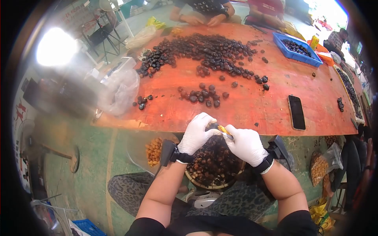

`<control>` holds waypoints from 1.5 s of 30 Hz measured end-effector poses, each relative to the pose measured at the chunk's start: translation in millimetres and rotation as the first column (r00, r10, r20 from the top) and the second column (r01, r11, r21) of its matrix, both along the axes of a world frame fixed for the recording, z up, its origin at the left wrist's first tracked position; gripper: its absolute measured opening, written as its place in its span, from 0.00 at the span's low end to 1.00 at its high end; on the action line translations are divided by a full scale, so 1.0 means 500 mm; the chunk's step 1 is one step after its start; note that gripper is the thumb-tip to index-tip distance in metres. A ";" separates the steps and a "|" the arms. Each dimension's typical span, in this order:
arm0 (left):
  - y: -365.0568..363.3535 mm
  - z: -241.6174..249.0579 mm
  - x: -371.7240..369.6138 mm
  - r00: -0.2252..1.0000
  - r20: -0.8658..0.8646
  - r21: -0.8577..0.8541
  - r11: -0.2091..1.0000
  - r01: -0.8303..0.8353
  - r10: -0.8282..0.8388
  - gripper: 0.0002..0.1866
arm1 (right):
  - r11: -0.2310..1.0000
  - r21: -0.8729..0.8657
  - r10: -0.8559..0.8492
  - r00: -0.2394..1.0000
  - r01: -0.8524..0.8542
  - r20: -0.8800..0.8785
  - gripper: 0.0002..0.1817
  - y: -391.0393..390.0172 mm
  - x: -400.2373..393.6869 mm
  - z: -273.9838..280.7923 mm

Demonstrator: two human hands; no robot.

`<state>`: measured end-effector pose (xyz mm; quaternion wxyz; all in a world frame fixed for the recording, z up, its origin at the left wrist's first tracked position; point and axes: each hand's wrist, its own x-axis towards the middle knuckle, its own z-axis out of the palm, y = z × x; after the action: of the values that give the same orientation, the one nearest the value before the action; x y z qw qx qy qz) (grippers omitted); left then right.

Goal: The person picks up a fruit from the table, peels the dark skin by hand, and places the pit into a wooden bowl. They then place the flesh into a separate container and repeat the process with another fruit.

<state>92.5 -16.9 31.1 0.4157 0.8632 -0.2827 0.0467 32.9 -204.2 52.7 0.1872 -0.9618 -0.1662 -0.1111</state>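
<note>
Both my hands wear white gloves and meet just off the table's near edge. In the fingers of my left hand [198, 133] is a dark round nut [213, 126], mostly hidden by the glove. My right hand [246, 144] is closed round a small tool [228, 136] with a pale grey end, held against the nut; its kind is hard to make out. A yellow piece [223, 128] shows between the two hands. Below them, a round basket [210, 186] between my knees holds dark brown shell pieces [212, 161].
On the red table [244, 114] lie a large heap of dark nuts [204, 47], a smaller group [202, 95] and a phone [296, 112]. A blue tray [301, 59] of nuts is at the far right. Yellow-orange kernels [154, 151] sit at lower left. People sit across the table.
</note>
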 end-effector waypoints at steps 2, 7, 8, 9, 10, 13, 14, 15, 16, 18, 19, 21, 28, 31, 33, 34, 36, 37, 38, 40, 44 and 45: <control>0.000 -0.006 0.001 1.000 0.026 -0.011 1.000 0.001 -0.001 0.18 | 1.000 0.012 0.005 1.000 -0.005 0.006 0.06 0.003 0.003 0.000; 0.000 -0.007 0.002 1.000 0.007 -0.009 1.000 0.014 -0.014 0.17 | 1.000 -0.012 -0.005 0.999 0.005 -0.044 0.06 0.002 0.003 0.005; 0.001 -0.008 0.003 1.000 0.010 -0.008 1.000 0.017 -0.016 0.17 | 1.000 -0.013 -0.009 0.999 0.008 -0.051 0.06 0.001 0.002 0.005; 0.001 -0.009 0.003 1.000 0.013 -0.008 1.000 0.020 -0.019 0.17 | 1.000 -0.005 -0.005 0.999 0.005 -0.050 0.06 -0.001 0.001 0.002; 0.001 -0.010 0.004 1.000 0.019 -0.007 1.000 0.023 -0.023 0.17 | 1.000 0.003 -0.002 0.999 0.002 -0.046 0.07 -0.004 0.000 -0.002; 0.001 -0.012 0.003 1.000 0.017 -0.007 1.000 0.019 -0.019 0.17 | 1.000 0.006 0.001 0.999 -0.001 -0.050 0.07 -0.005 -0.001 -0.002; 0.000 -0.013 0.004 0.999 0.028 -0.017 1.000 0.018 -0.018 0.16 | 1.000 0.003 -0.002 0.999 0.002 -0.054 0.07 -0.006 -0.003 -0.001; -0.001 -0.016 0.004 0.999 0.040 -0.028 0.999 0.018 -0.017 0.15 | 1.000 -0.008 -0.005 0.998 0.005 -0.067 0.07 -0.008 -0.004 0.000; -0.001 -0.018 0.005 0.999 0.052 -0.039 0.999 0.017 -0.014 0.15 | 1.000 -0.018 -0.009 0.997 0.007 -0.079 0.07 -0.009 -0.005 0.001; -0.002 -0.018 0.005 0.998 0.070 -0.038 0.999 0.006 -0.004 0.14 | 0.999 -0.043 -0.015 0.996 0.011 -0.089 0.07 -0.010 -0.009 0.000; -0.001 -0.016 0.005 0.997 0.079 -0.038 0.999 0.000 0.003 0.14 | 0.998 -0.058 -0.017 0.996 0.012 -0.088 0.07 -0.011 -0.013 -0.004; 0.000 -0.012 0.002 1.000 0.015 -0.036 0.999 -0.005 0.005 0.14 | 0.999 -0.036 -0.039 0.997 0.037 -0.070 0.08 -0.018 -0.015 -0.004; 0.002 -0.003 -0.009 0.996 -0.089 -0.335 0.941 -0.045 0.016 0.14 | 0.941 -0.148 -0.283 0.946 0.305 0.156 0.21 -0.116 0.058 0.019; 0.011 -0.014 -0.038 0.987 -0.159 -0.499 0.860 -0.105 0.028 0.13 | 0.906 -0.157 -0.344 0.899 0.394 0.271 0.24 -0.139 0.103 0.004; 0.030 -0.011 -0.079 0.909 -0.411 -0.571 0.798 -0.193 -0.074 0.12 | 0.884 -0.118 -0.377 0.840 0.452 0.390 0.28 -0.132 0.106 0.000; 0.041 -0.006 -0.101 0.843 -0.522 -0.594 0.765 -0.248 -0.132 0.12 | 0.900 -0.036 -0.399 0.853 0.435 0.337 0.28 -0.118 0.098 0.006; 0.060 -0.002 -0.136 0.824 -0.541 -0.647 0.708 -0.284 -0.164 0.13 | 0.907 0.131 -0.420 0.882 0.400 0.214 0.29 -0.073 0.053 0.024; 0.070 -0.002 -0.150 0.800 -0.573 -0.650 0.693 -0.313 -0.176 0.15 | 0.894 0.291 -0.357 0.934 0.339 0.009 0.28 -0.041 0.015 0.042; 0.080 -0.004 -0.163 0.774 -0.605 -0.648 0.681 -0.340 -0.189 0.16 | 0.883 0.402 -0.200 0.969 0.242 -0.144 0.26 -0.013 -0.011 0.040; 0.100 -0.030 -0.177 0.815 -0.552 -0.644 0.712 -0.279 -0.179 0.19 | 0.830 0.540 0.085 0.924 0.141 -0.372 0.27 0.030 -0.056 0.007; 0.119 -0.013 -0.205 0.749 -0.604 -0.716 0.599 -0.360 -0.272 0.20 | 0.594 0.769 0.373 0.765 0.238 -0.525 0.27 0.100 -0.126 -0.008; 0.127 -0.020 -0.207 0.738 -0.606 -0.733 0.570 -0.372 -0.298 0.21 | 0.589 0.789 0.359 0.819 0.173 -0.448 0.26 0.115 -0.137 -0.007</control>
<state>-10.8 46.6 21.3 0.8372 0.5289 -0.0372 -0.1338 -35.6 -146.7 49.3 0.6455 -0.7481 -0.0877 0.1267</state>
